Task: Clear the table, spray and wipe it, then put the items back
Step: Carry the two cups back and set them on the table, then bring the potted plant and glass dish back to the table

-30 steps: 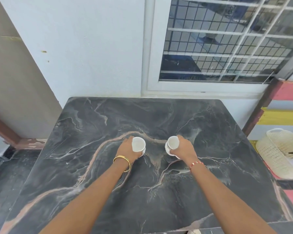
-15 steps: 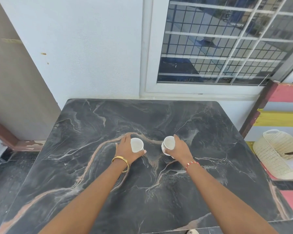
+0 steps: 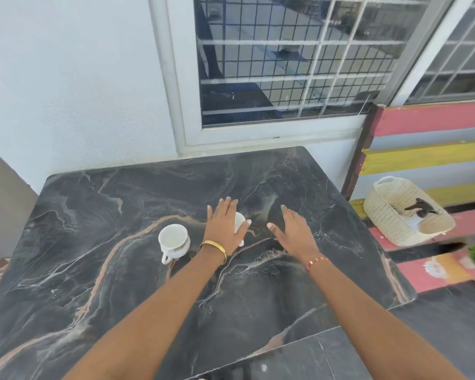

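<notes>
A: Where are the cups?
B: Both on the table (image 3: 99,283); one cup (image 3: 174,241) left of the left hand (image 3: 223,228), the other (image 3: 239,222) under it
A: Hands?
B: Both flat, fingers spread, holding nothing; right hand (image 3: 293,230) further off

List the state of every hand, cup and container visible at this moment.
Left hand: open, fingers straight, above the right cup.
Right hand: open, holding nothing.
Left cup: upright on the table, free.
Right cup: on the table, mostly hidden.
Basket: on the bench, holding a dark item.
</notes>
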The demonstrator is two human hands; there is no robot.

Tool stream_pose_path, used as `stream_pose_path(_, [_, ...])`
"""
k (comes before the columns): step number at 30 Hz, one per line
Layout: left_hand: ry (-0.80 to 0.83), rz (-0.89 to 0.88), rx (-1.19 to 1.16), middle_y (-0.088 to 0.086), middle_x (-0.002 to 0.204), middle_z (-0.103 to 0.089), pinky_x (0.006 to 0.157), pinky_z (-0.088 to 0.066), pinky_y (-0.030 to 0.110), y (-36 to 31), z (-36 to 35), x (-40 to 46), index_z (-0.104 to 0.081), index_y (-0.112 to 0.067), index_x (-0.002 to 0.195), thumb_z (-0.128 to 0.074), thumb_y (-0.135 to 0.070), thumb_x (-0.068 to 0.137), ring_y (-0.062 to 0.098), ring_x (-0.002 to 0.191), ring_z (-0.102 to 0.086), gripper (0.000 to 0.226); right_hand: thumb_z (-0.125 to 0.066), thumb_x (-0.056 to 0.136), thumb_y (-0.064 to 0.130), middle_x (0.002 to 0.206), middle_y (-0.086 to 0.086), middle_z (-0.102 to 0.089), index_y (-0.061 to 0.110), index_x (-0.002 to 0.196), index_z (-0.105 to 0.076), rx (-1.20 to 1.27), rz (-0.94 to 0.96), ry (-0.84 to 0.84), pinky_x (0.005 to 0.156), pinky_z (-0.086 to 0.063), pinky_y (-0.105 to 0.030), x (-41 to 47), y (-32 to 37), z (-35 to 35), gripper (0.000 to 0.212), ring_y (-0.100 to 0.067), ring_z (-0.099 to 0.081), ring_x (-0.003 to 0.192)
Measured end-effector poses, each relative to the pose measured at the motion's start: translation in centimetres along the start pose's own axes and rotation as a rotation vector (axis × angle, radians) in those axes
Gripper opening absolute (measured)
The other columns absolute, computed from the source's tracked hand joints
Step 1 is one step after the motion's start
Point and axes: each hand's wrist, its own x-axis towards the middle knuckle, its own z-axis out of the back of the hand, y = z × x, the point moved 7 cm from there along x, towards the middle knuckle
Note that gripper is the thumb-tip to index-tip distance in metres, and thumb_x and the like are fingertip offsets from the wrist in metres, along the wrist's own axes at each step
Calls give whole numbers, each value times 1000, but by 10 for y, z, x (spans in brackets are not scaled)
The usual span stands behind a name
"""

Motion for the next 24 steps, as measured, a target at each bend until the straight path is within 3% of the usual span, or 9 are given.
stream_pose_path(9, [139,-157,6,6,157,-15,119,1,42,-144,-74,6,-20,-15,146,-34,-42,96,22,147,-8,58,-42,94,48,153,-14,-29,7,148,-20,-59,-156,-56,116,-20,-39,-25,-148,70,71,-30,-24,142])
stream_pose_path(17, [224,-268,-5,6,156,-17,120,-1,43,-281,-153,17,-20,-14,146,-27,-19,99,21,147,-9,48,-44,93,47,152,-10,-30,10,147,-23,-56,-251,-85,114,-25,-40,-59,-280,110,69,-28,-27,140])
stream_pose_path(21, [279,-346,2,6,155,-21,120,-5,45,-356,-195,24,-22,-13,145,-30,-19,98,21,145,-16,48,-46,93,44,148,-10,-37,8,144,-28,-54,-322,-88,113,-27,-39,-85,-346,134,64,-29,-32,137])
stream_pose_path(24, [319,-415,18,6,155,-22,120,-8,45,-409,-221,31,-22,-11,145,-32,-20,97,21,145,-16,50,-47,94,40,152,-11,-31,7,145,-25,-51,-393,-93,115,-22,-38,-103,-392,152,65,-29,-28,140])
